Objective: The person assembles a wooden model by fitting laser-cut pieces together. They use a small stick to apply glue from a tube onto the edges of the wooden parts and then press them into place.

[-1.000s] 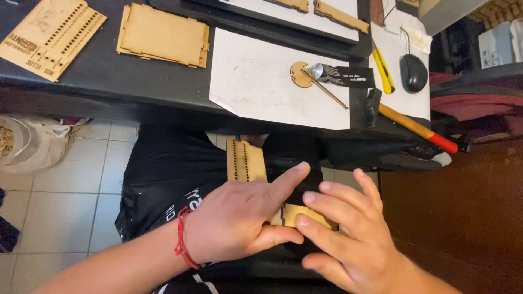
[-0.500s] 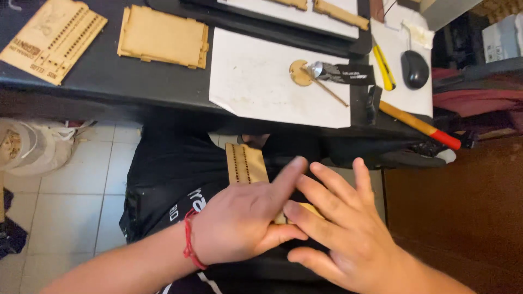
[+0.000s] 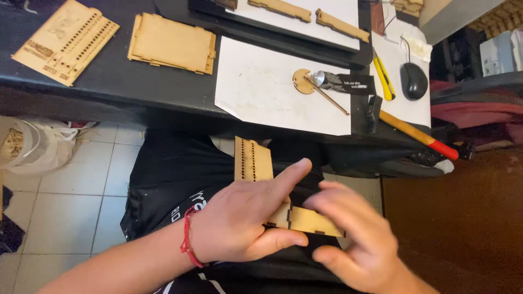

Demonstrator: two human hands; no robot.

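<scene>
Two hands work over the lap: left hand [image 3: 242, 223] grips the wood piece [image 3: 283, 209]; right hand [image 3: 357, 239], at 3 o'clock, is blurred, fingers spread open. The thin tabs may snap under pressure.

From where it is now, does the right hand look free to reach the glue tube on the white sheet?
Probably yes. The right hand hovers open beside the wooden piece, which the left hand holds. Nothing stands between it and the glue tube, which lies unobstructed on the desk ahead.

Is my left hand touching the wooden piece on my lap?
Touching. The head view shows the left hand lying flat on the wooden piece, thumb curled along its lower edge.
</scene>
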